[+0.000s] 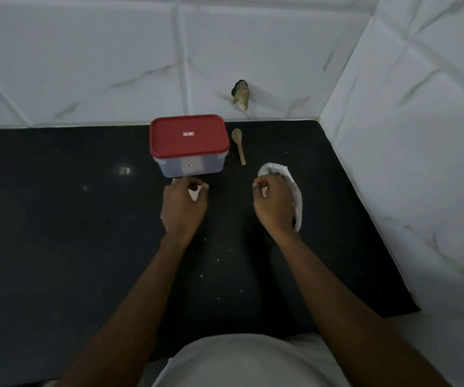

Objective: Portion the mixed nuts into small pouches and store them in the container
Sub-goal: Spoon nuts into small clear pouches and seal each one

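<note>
A clear plastic container point(191, 166) with a red lid point(189, 136) snapped on stands at the back of the black counter. Just in front of it my left hand point(183, 205) pinches a small white pouch point(195, 193) with curled fingers. To the right, my right hand point(274, 205) lies over a white bag point(297, 196) whose open mouth shows dark nuts point(274, 171); its fingers curl round the bag's edge. A small wooden spoon point(238, 145) lies between the container and the bag, bowl toward the wall.
White marble-look tiled walls close the counter at the back and on the right. A broken hole point(241, 94) marks the back wall. The black counter point(57, 219) stretches to the left. Pale crumbs speckle the counter near my forearms.
</note>
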Action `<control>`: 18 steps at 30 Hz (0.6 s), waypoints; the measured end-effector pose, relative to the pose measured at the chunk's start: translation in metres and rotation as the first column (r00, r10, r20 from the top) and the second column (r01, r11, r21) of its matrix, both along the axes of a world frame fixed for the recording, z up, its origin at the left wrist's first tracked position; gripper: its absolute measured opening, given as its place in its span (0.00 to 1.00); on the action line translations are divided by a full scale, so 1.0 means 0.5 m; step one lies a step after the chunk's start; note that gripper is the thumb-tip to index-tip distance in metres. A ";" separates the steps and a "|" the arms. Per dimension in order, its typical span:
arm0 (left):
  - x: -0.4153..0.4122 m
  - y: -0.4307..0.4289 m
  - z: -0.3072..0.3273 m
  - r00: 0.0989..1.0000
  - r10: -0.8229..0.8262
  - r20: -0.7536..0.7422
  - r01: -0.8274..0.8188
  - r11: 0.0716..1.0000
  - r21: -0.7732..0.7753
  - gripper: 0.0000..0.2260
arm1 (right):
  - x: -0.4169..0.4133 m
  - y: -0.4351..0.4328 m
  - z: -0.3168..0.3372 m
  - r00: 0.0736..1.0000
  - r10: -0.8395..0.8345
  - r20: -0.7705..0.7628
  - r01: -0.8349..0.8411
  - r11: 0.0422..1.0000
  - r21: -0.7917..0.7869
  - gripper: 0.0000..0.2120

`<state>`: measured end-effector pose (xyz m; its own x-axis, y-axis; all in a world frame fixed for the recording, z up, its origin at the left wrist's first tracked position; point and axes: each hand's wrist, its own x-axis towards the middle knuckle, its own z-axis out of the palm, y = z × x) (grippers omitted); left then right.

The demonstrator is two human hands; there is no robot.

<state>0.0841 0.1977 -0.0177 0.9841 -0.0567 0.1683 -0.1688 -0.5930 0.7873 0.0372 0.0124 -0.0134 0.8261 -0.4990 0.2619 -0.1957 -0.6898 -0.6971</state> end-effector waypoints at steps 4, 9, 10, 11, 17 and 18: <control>0.025 0.064 -0.015 0.993 0.122 -0.001 -0.118 0.967 0.224 0.14 | 0.032 0.057 -0.013 0.967 0.229 -0.110 -0.219 0.971 0.092 0.03; 0.046 0.087 -0.038 0.963 0.167 -0.209 -0.110 0.959 0.260 0.19 | 0.093 0.100 -0.016 0.892 0.363 -0.269 -0.349 0.932 0.099 0.07; 0.048 0.088 -0.043 0.962 0.155 -0.226 -0.096 0.963 0.251 0.18 | 0.104 0.108 -0.017 0.883 0.379 -0.276 -0.362 0.925 0.112 0.08; 0.048 0.087 -0.045 0.963 0.147 -0.228 -0.093 0.968 0.232 0.16 | 0.112 0.117 -0.018 0.875 0.395 -0.280 -0.373 0.919 0.129 0.09; 0.045 0.083 -0.038 0.974 0.110 -0.196 -0.085 0.987 0.133 0.10 | 0.147 0.153 -0.036 0.822 0.472 -0.319 -0.444 0.882 0.160 0.14; 0.047 0.085 -0.036 0.978 0.094 -0.187 -0.073 0.991 0.114 0.10 | 0.150 0.155 -0.038 0.823 0.469 -0.320 -0.449 0.883 0.139 0.14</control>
<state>0.1074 0.2401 -0.0356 0.9995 0.0199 -0.0263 0.0328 -0.6802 0.7323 0.1123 0.0899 -0.0327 0.9951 -0.0451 -0.0879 -0.0933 -0.7209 -0.6867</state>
